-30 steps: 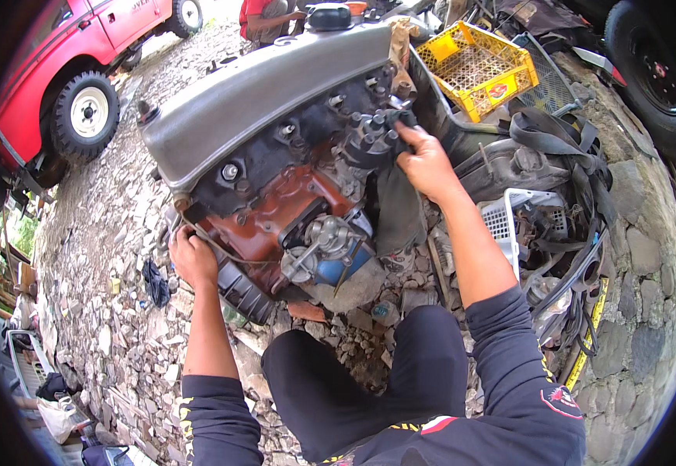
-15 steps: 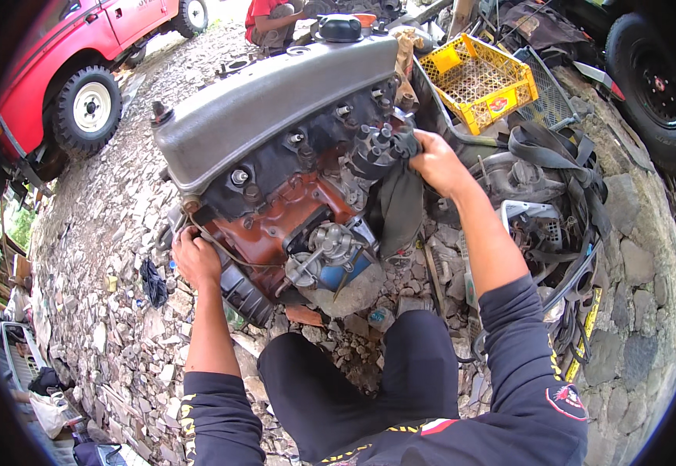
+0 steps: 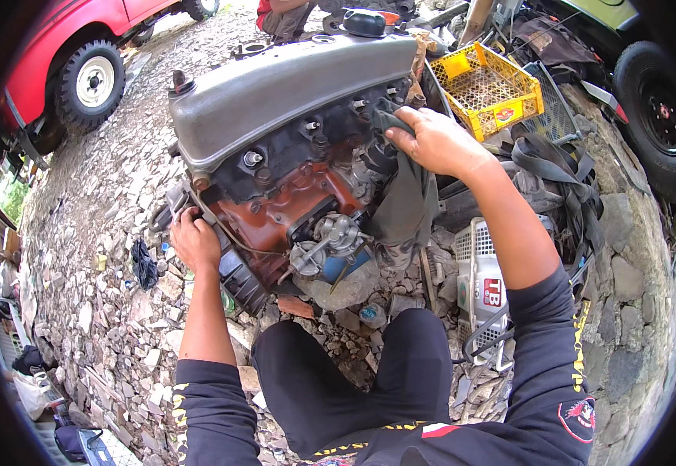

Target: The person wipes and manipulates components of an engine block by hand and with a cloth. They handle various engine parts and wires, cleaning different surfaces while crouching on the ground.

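An engine [image 3: 264,206] stands on stony ground in front of my knees, with a long grey valve cover [image 3: 291,97] on top and a rust-red block side facing me. My left hand [image 3: 196,242] is curled over the edge at the engine's left end. My right hand [image 3: 445,144] grips a dark grey-green rag [image 3: 408,202] and presses it to the engine's right side, just below the valve cover. Most of the rag hangs down from the hand and hides part of the black distributor [image 3: 381,159]. Several spark plugs [image 3: 253,158] stick out along the dark cylinder head.
A yellow crate [image 3: 493,89] stands beyond my right hand. Dark straps [image 3: 559,179] and a whitish plastic basket [image 3: 478,272] lie at the right. A loose wheel [image 3: 656,109] is farther right. A red vehicle [image 3: 74,54] and a crouching person [image 3: 285,19] are at the back.
My right hand has moved up and left with the rag, from beside the distributor toward the valve cover. The left hand stays at the engine's left end. The view has shifted slightly.
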Demonstrator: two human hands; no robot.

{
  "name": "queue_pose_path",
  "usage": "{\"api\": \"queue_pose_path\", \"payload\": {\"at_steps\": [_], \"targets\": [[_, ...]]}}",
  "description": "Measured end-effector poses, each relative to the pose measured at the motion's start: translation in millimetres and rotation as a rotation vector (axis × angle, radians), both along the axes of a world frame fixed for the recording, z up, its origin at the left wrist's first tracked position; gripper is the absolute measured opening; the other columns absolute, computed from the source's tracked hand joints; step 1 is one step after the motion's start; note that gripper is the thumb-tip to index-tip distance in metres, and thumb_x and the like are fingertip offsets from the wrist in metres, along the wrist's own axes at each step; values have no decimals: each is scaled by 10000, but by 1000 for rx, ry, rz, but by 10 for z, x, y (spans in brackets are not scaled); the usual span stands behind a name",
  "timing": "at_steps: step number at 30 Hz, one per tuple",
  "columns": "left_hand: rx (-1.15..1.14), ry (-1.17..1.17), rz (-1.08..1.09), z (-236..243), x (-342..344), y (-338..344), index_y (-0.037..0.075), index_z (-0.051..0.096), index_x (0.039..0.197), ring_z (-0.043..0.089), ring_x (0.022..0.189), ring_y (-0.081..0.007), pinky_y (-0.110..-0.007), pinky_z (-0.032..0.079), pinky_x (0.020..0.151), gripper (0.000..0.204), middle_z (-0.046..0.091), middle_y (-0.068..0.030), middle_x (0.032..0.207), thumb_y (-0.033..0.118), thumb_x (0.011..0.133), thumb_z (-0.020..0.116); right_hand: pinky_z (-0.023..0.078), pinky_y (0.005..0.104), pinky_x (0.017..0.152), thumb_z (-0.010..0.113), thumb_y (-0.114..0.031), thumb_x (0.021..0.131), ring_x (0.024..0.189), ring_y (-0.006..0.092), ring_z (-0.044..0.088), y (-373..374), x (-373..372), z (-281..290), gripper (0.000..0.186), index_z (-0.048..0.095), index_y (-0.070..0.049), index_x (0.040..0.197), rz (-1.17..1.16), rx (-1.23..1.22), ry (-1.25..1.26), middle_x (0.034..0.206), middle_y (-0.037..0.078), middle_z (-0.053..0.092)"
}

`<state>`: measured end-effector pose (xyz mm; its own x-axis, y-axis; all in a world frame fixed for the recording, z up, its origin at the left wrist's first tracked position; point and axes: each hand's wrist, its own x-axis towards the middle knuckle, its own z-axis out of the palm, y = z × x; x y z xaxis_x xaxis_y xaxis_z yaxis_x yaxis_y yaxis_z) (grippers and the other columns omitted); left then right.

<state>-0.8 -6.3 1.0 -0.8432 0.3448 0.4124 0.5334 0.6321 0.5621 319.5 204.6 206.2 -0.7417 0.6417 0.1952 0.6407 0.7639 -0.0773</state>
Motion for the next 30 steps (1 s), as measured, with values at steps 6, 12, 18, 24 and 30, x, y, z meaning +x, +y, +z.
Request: {"api": "queue_pose_path", "payload": {"at_steps": [6,12,18,24,30], "targets": [[35,13,-23,9,4,29,125,657,1030,490,1157,-316,-430,377,989,297,576,-127,1174,182,847,429,472,499,832,515,-333,926,949,438,603,58,-75,-6,356,537,-18,1089,-54,9,46,974,261,643],[47,10,-21,-2,-11,41,130,660,1024,492,1156,-324,-439,378,987,295,575,-139,1173,172,837,435,466,506,831,491,-302,933,937,458,597,43,-179,-27,320,535,1,1028,-125,56,40,948,263,647],[14,-5,24,62,2,-8,144,661,1028,491,1163,-319,-439,389,976,285,573,-135,1170,172,837,451,457,417,890,556,-244,920,1037,390,582,44,50,1,349,521,18,1149,110,-221,153,1065,237,626],[23,-31,22,30,40,48,149,663,1035,486,1168,-311,-436,389,979,290,563,-106,1196,189,848,446,466,487,834,537,-338,917,975,428,599,51,-101,-251,333,568,-23,1020,-134,35,288,975,257,641],[1,-36,-5,46,-9,4,148,661,1037,475,1182,-305,-444,386,982,292,562,-98,1203,184,844,444,441,473,910,511,-351,943,1051,436,566,-5,-132,-154,394,554,-8,1131,-172,-97,298,1081,258,620]]}}
